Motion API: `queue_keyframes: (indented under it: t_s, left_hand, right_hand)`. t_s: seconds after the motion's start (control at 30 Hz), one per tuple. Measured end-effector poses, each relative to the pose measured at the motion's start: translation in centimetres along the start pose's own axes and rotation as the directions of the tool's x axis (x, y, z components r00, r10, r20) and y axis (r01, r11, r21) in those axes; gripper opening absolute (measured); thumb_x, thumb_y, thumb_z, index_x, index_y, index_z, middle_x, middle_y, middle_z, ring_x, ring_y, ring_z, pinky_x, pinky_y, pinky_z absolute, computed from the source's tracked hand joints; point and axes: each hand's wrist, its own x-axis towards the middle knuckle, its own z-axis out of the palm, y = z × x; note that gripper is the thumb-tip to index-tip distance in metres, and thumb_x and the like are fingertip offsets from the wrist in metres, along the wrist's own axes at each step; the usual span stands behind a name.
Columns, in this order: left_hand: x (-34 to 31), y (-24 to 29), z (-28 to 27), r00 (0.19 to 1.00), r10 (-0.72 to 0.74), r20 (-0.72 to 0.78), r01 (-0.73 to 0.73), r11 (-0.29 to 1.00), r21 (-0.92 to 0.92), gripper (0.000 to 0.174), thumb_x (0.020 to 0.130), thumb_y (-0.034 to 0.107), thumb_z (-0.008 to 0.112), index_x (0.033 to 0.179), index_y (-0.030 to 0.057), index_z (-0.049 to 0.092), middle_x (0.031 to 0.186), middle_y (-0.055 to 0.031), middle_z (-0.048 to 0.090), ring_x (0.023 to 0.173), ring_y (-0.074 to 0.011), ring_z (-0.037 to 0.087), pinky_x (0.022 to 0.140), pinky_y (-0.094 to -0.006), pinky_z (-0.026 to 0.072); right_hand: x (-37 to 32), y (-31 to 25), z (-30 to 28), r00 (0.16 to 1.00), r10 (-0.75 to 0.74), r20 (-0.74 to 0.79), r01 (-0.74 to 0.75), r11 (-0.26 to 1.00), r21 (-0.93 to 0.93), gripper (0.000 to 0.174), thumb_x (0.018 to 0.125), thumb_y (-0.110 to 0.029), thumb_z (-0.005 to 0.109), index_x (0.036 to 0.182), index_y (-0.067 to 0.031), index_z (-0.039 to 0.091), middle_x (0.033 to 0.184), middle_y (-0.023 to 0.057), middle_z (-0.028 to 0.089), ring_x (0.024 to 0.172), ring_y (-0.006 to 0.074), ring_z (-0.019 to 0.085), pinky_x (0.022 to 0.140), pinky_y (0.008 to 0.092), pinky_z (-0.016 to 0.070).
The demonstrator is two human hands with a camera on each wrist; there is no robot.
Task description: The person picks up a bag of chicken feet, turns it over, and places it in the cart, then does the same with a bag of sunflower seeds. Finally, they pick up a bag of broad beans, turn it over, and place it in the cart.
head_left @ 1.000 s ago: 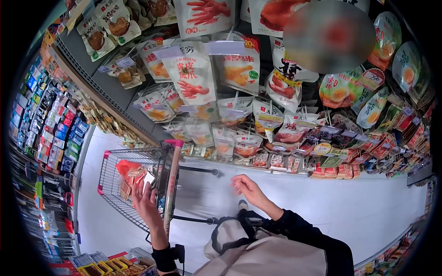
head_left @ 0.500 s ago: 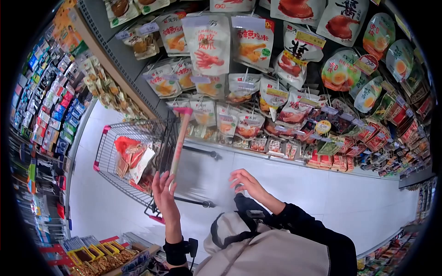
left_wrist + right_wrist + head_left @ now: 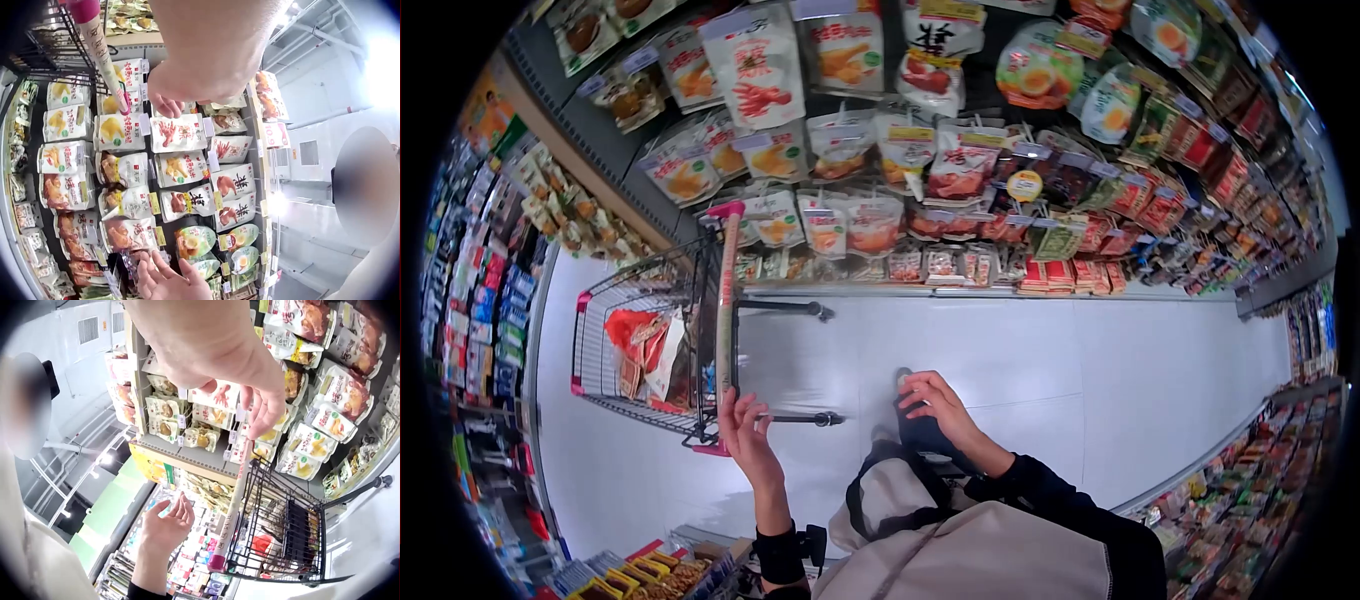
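Note:
My left hand (image 3: 750,440) hovers by the near end of the shopping cart handle (image 3: 729,300) in the head view, fingers loosely bent. From the right wrist view, the left hand (image 3: 167,528) shows apart from the handle with nothing in it. My right hand (image 3: 940,408) hangs relaxed over the floor in front of my body, also holding nothing. Its spread fingers appear low in the left wrist view, where the right hand (image 3: 172,281) overlaps the shelf packs. Inside the wire cart (image 3: 605,395) lie a red bag (image 3: 632,328) and a white package (image 3: 666,365).
Hanging snack pouches (image 3: 752,70) fill the shelf wall ahead, above the pale tiled floor (image 3: 1020,350). More goods (image 3: 495,290) line the left side. Yellow-topped packs (image 3: 625,580) stand behind at lower left, and another shelf (image 3: 1230,520) runs along the lower right.
My left hand has drawn back from over the cart's basket to beside the handle's near end. The right hand keeps nearly the same pose. The shelves and cart have shifted in view.

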Motion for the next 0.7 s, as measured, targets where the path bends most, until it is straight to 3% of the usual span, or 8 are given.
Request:
queue_keyframes:
  t_s: [0.13,0.27,0.43,0.63,0.7]
  left_hand:
    - [-0.1,0.1,3.3,0.984,-0.079,0.161,0.076,0.997,0.024,0.041,0.085,0.018,0.044,0.123,0.0048,0.036,0.108,-0.0067,0.051,0.087,-0.0119,0.051,0.074,-0.0263,0.0413]
    - [-0.4,-0.5,6.8,0.936,-0.17,0.309,0.153,0.985,0.08,0.038,0.084,0.009,0.039,0.122,0.0034,0.036,0.108,-0.0111,0.049,0.089,-0.0165,0.053,0.077,-0.0303,0.0427]
    - [-2.4,-1.0,11.5,0.887,-0.136,0.442,0.115,0.991,0.075,0.04,0.086,0.014,0.038,0.124,0.0039,0.034,0.108,-0.0124,0.049,0.091,-0.0173,0.053,0.078,-0.0304,0.0424]
    - [-7.5,-1.8,17.2,0.855,-0.118,0.505,0.09,0.993,0.079,0.041,0.086,0.015,0.039,0.124,0.0038,0.033,0.107,-0.0124,0.05,0.089,-0.0166,0.054,0.077,-0.029,0.0429]
    - [-9.2,-2.4,19.0,0.85,-0.148,0.505,0.118,0.989,0.092,0.045,0.084,0.022,0.045,0.125,0.0041,0.034,0.107,-0.0114,0.05,0.089,-0.0165,0.054,0.077,-0.0281,0.0428]
  right_hand:
    - [-2.3,-1.0,-2.3,0.987,-0.089,-0.137,0.092,0.995,0.021,0.033,0.091,-0.029,0.034,0.108,-0.0024,0.043,0.1,0.01,0.052,0.085,0.0165,0.054,0.071,0.0283,0.0452]
    - [-3.8,-2.2,-5.6,0.955,-0.162,-0.249,0.185,0.98,0.075,0.039,0.09,-0.034,0.033,0.109,-0.0016,0.042,0.099,0.0126,0.054,0.084,0.0192,0.056,0.072,0.03,0.0462]
    - [-7.2,-4.1,-10.1,0.892,-0.273,-0.36,0.312,0.949,0.053,0.042,0.09,-0.036,0.032,0.109,-0.0009,0.043,0.1,0.0123,0.053,0.085,0.0189,0.055,0.073,0.0297,0.0459]
    - [-12.3,-4.5,-16.1,0.865,-0.288,-0.41,0.346,0.935,0.074,0.045,0.09,-0.039,0.029,0.108,-0.0007,0.044,0.101,0.0129,0.053,0.085,0.0193,0.055,0.072,0.0307,0.046]
    - [-14.5,-5.0,-17.9,0.843,-0.305,-0.444,0.36,0.932,0.045,0.043,0.09,-0.037,0.026,0.106,-0.0013,0.045,0.099,0.0129,0.054,0.084,0.0196,0.055,0.072,0.0313,0.0459]
